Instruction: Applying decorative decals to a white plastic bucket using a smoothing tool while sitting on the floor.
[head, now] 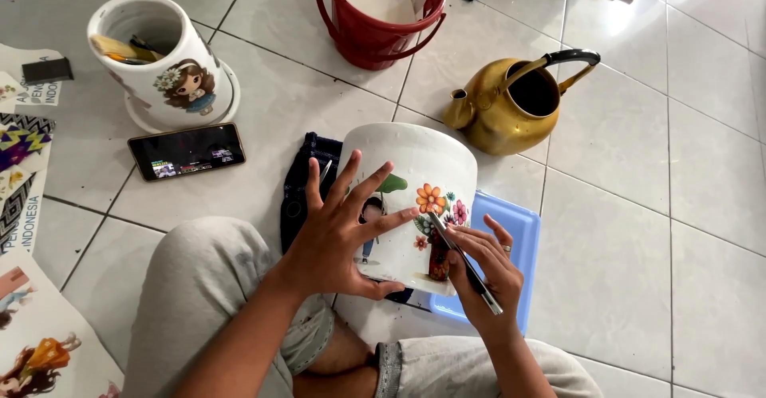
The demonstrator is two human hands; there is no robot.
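your left hand (339,234) lies spread, fingers open, flat against the white decorated pot (415,202), which is tipped on the blue stool (511,242). your right hand (487,270) is closed on a thin tool (463,258), tip touching the pot's flower picture.

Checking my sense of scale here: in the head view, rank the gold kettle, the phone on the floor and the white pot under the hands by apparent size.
1. White pot, though it lies nearest the camera, which inflates it.
2. Gold kettle, somewhat smaller.
3. Phone, clearly smallest.
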